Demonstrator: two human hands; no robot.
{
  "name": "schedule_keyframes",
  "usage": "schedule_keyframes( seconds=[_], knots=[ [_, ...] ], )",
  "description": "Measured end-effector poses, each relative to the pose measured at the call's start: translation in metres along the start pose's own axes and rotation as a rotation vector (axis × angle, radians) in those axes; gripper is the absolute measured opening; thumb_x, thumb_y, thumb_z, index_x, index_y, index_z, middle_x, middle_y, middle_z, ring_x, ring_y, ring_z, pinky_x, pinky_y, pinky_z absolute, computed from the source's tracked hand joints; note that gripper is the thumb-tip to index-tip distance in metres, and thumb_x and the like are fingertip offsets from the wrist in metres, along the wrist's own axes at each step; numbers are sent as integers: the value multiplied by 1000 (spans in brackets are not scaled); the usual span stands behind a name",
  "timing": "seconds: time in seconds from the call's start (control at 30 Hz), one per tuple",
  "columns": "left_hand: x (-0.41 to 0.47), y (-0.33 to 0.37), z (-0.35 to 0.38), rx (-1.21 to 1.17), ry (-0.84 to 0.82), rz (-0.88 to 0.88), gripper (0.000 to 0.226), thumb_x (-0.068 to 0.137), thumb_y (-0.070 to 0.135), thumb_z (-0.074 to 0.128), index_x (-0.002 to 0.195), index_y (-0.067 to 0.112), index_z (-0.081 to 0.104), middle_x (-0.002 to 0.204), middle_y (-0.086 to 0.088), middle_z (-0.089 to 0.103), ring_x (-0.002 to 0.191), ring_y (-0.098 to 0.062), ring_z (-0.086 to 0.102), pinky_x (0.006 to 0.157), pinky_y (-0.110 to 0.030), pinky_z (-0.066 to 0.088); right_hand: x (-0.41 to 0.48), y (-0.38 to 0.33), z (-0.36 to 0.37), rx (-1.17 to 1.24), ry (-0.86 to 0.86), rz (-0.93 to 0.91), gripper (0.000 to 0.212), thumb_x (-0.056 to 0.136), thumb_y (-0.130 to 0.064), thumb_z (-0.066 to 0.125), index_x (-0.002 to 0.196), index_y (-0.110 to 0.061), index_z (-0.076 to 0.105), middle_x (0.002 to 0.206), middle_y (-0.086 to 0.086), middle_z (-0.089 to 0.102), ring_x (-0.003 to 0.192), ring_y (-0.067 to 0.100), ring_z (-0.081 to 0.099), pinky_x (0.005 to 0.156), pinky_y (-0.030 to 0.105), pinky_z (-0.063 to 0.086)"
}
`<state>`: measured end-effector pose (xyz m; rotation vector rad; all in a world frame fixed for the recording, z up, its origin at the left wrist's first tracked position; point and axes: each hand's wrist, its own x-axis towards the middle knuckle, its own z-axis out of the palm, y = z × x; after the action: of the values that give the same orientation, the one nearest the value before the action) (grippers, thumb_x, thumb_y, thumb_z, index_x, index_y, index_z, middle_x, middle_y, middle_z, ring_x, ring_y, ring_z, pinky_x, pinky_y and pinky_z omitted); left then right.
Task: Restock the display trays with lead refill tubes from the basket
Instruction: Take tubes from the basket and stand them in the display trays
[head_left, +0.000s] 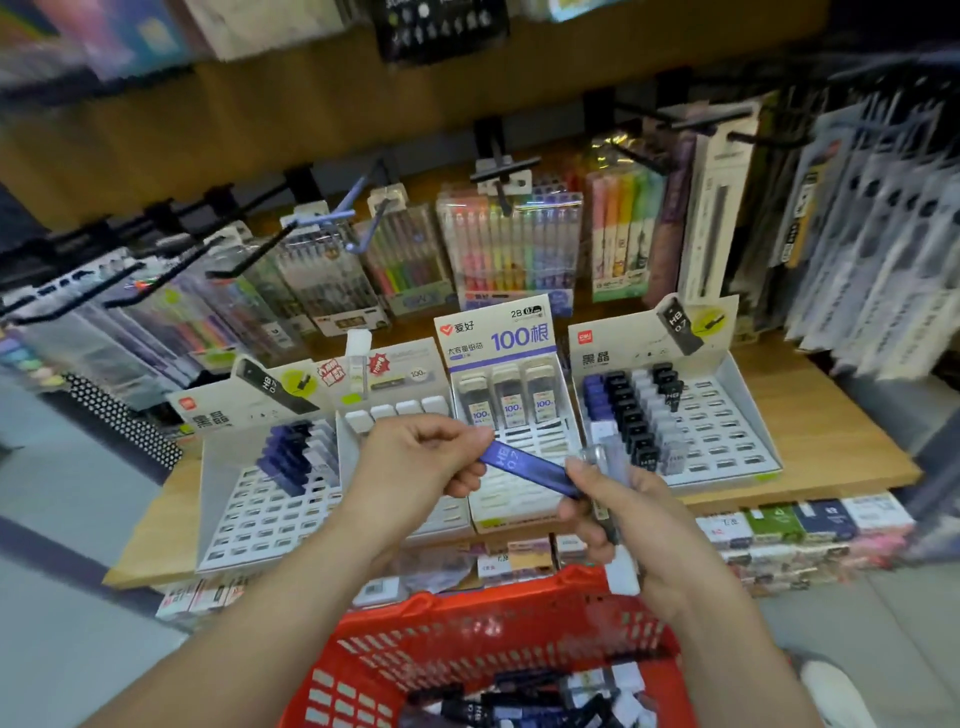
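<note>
Left hand: in the centre of the frame, its fingertips pinched the upper left end of the blue refill tube.
Right hand: right of centre, its thumb and fingers gripped the lower right end of the same tube, and it also held a few more tubes, clear and dark, standing up in its grasp.
Blue refill tube: marked HB 0.7, it was slanted between the two hands, above the front of the middle tray.
Basket: red, at the bottom centre, with many loose tubes inside.
Left tray: blue tubes were only in its upper right slots.
Right tray: black, blue and clear tubes filled its left columns.
Shelf: wooden, it carried all the trays.
Pen packs: they hung on hooks behind the trays.
</note>
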<state>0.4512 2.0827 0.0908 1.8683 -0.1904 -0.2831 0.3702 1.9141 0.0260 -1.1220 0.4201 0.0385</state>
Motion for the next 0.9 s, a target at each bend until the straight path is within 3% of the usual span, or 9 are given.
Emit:
schedule_keyframes(
  seconds=[0.1, 0.2, 0.33, 0.47, 0.6, 0.7, 0.77, 0.83, 0.9],
  knots=[
    [11, 8, 14, 100, 14, 63, 8, 86, 2, 65, 82, 5, 71, 59, -6, 65, 53, -12, 60, 56, -20, 54, -4, 3, -13, 63, 187, -9, 15, 93, -23, 65, 97, -9, 62, 67, 9, 55, 47, 14, 40, 39, 23, 34],
    [24, 12, 32, 295, 21, 183, 8, 87, 8, 67, 82, 11, 72, 60, -4, 66, 58, -16, 62, 68, -33, 57, -10, 6, -28, 377, 322, -43, 6, 94, -7, 58, 100, -7, 61, 71, 6, 51, 50, 13, 44, 39, 22, 39],
    [37, 12, 49, 606, 6, 353, 13, 90, 20, 63, 81, 18, 72, 65, 3, 65, 70, -21, 61, 70, -33, 50, -14, 1, -44, 686, 298, -137, 17, 94, -5, 56, 110, -8, 61, 88, 8, 63, 67, 16, 63, 59, 28, 56],
    [41, 9, 29, 754, 78, 358, 8, 94, 18, 57, 93, 17, 65, 77, 3, 63, 78, -20, 57, 70, -33, 45, -12, -8, -43, 536, 228, -156, 18, 96, -17, 54, 112, -15, 63, 97, 7, 75, 83, 26, 75, 75, 40, 60],
    [40, 1, -31, 876, 127, 353, 8, 91, 14, 60, 95, 16, 68, 83, 2, 67, 82, -22, 60, 71, -31, 44, -5, -8, -13, 310, 75, -122, 20, 96, -26, 51, 112, -19, 62, 98, 7, 76, 74, 30, 73, 62, 39, 62],
    [36, -8, -88, 978, 157, 293, 14, 91, 16, 62, 100, 18, 72, 90, 4, 69, 86, -18, 60, 69, -24, 37, 3, 4, 37, 121, -23, -68, 20, 95, -27, 55, 106, -11, 61, 84, 12, 74, 57, 26, 65, 50, 34, 55],
    [38, -20, -127, 1080, 171, 269, 11, 91, 18, 62, 93, 24, 71, 87, 3, 72, 83, -20, 64, 67, -27, 44, 8, 20, 72, 8, -85, -36, 19, 96, -25, 58, 99, -7, 60, 72, 9, 71, 49, 21, 58, 46, 30, 50],
    [38, -36, -159, 1149, 197, 257, 8, 90, 17, 63, 86, 19, 70, 84, 0, 73, 82, -25, 64, 66, -32, 47, 10, 40, 97, -130, -157, 31, 17, 98, -21, 58, 99, -5, 60, 65, 5, 67, 47, 17, 55, 50, 29, 48],
    [38, -52, -180, 1185, 207, 254, 7, 89, 17, 64, 87, 17, 71, 84, -2, 72, 81, -27, 64, 66, -32, 47, 10, 57, 112, -256, -247, 103, 11, 99, -17, 57, 101, -6, 61, 71, 13, 69, 50, 17, 52, 60, 34, 45]
  ],
)
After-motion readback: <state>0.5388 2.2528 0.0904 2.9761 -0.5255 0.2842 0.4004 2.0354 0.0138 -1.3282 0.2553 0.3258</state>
